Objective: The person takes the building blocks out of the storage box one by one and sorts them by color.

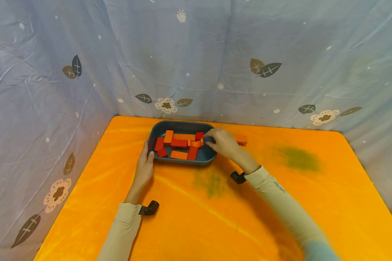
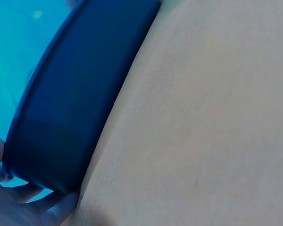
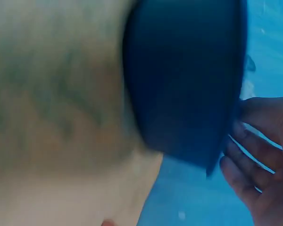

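The dark blue rectangular tray with rounded corners [image 1: 186,127] sits toward the back of the worktop [image 1: 189,217], its long axis running left to right, roughly parallel with the back edge. Red and orange blocks lie inside it at mixed angles. A long orange block [image 1: 184,136] and the red block just in front of it [image 1: 179,144] follow the tray's length, as does a flat orange block [image 1: 179,155] by the near wall. An upright-looking orange block [image 1: 168,137] and a red block [image 1: 192,153] at the front point away from the person instead.

The left hand [image 1: 144,166] grips the tray's left end, thumb at the rim and fingers against the outside. The right hand [image 1: 224,143] is over the right end, fingers loosely bent, a gap showing between forefinger and thumb and nothing visible in it; whether a fingertip touches the small red block [image 1: 199,136] I can't tell.

Past the right wrist, a partly hidden orange block [image 1: 241,140] lies on the yellow-orange surface, which has greenish smudges [image 1: 300,159]. Grey-blue curtains [image 1: 199,54] printed with leaves and flowers surround it.
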Motion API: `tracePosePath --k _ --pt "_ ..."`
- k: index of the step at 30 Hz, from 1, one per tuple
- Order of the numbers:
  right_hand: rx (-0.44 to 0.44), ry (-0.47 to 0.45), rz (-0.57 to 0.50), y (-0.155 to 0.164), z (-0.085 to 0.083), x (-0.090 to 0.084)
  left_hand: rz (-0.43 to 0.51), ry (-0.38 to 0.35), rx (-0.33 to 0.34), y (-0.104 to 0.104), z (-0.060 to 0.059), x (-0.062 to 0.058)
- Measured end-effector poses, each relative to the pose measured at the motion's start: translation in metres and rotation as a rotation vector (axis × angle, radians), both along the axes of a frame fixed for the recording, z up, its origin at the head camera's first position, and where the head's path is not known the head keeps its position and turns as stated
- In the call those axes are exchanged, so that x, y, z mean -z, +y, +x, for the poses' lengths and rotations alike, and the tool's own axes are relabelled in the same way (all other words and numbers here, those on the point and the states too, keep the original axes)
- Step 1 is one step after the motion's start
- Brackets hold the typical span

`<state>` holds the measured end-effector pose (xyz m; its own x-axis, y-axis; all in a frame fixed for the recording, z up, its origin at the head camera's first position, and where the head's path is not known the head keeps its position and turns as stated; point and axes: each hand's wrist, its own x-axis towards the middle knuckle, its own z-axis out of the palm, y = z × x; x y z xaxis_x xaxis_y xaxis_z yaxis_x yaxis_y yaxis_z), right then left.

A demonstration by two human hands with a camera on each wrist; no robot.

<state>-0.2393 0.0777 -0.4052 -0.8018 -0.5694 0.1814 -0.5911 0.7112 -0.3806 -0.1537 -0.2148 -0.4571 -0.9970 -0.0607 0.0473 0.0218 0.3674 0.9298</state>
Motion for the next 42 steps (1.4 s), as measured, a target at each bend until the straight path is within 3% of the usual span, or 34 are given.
tracePosePath --k 7,18,24,31,36,42 --pt "-0.007 0.02 0.22 -0.029 -0.004 0.012 0.016 -0.01 0.005 -0.001 -0.002 0.004" --pt "-0.004 0.002 0.235 -0.038 -0.005 0.012 0.022 -0.002 0.006 -0.003 -0.003 0.002" --pt "0.005 -0.099 0.023 -0.029 -0.009 0.011 0.011 0.025 -0.003 -0.001 0.0 0.003" --pt "0.102 -0.278 -0.246 -0.005 -0.011 -0.01 0.017 0.037 -0.014 0.0 0.0 0.004" --pt "0.19 -0.362 -0.455 0.027 -0.011 -0.023 0.017 0.031 -0.006 0.0 0.0 0.003" --pt "0.32 -0.523 -0.633 0.082 -0.011 -0.026 0.007 0.056 -0.006 0.001 0.001 0.003"
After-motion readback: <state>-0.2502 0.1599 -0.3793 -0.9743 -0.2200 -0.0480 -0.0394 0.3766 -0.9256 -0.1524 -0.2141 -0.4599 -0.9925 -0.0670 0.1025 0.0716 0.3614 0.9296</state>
